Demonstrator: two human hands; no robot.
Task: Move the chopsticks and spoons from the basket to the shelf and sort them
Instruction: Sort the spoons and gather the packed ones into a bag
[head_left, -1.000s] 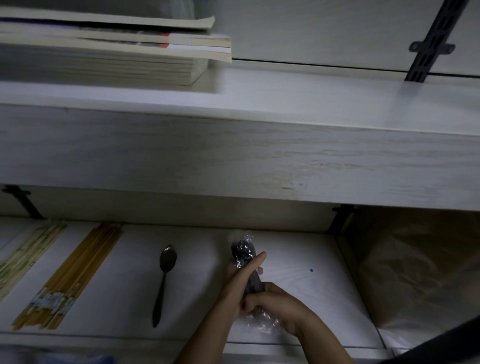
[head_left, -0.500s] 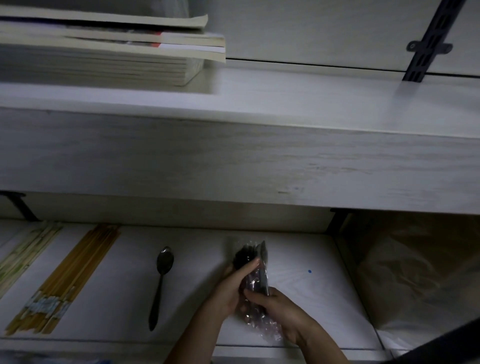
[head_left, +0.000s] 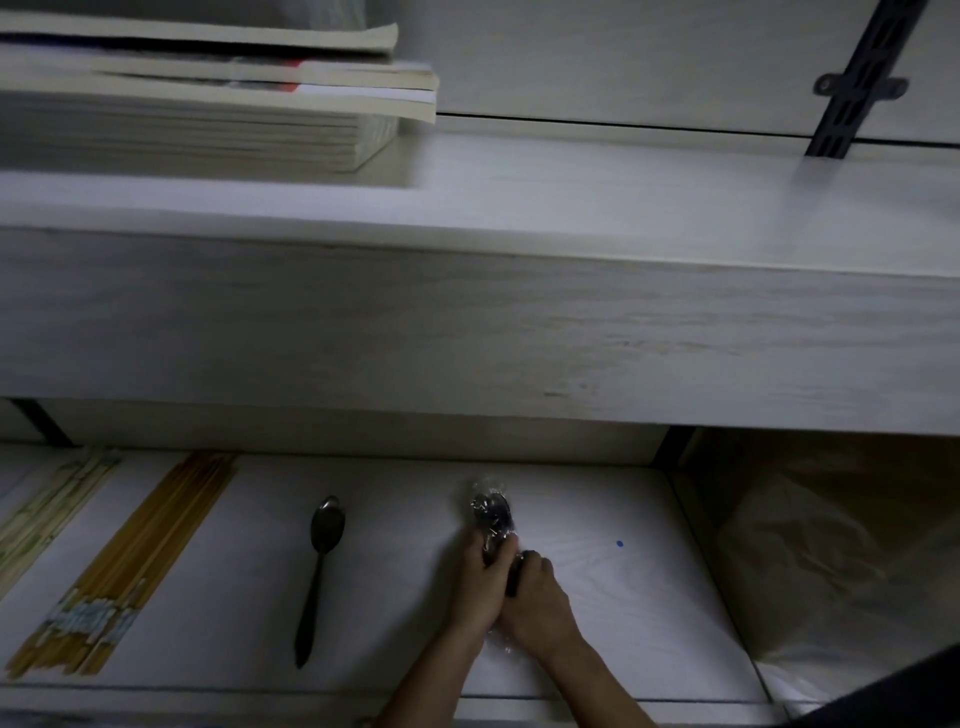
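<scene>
Dim, cool light over pale wood-grain shelving. Above the grip a thick upper shelf board (head_left: 519, 332) spans the whole width, with a stack of books (head_left: 208, 98) up and to the left of it. A dark slotted wall rail (head_left: 857, 83) with a bracket climbs the white wall (head_left: 623, 57) up and to the right. Right of the grip, a brownish plastic-covered recess (head_left: 831, 545) lies in shadow

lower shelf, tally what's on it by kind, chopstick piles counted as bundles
Bare dark metal spoon: 1
Spoon bundle in clear plastic wrap, held by both hands: 1
Yellow wooden chopstick bundle: 1
Pale green patterned chopstick bundle: 1
Total: 4
</scene>
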